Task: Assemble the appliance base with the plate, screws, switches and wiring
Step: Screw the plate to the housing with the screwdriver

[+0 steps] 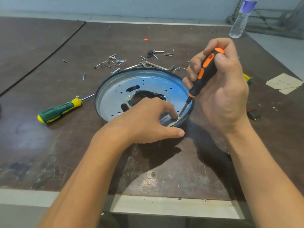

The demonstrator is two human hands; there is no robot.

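Right grip (225, 96) wraps rubbery orange-black screwdriver (207, 67) over round metal plate (148, 81).

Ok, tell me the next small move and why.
Probably turn the orange-and-black screwdriver to drive the screw: the right hand grips it with its tip on that screw at the metal plate near rim, and the left hand rests its index finger against it.

Bright, even overhead light; dark soft-edged shadows lie on the table (49, 153) under the left hand (148, 117) and right hand (220, 89), toward the near edge; pale sheen on the plate (111, 97); wide-angle bowing along the far edge; far-right bottle (241, 20) slightly soft.
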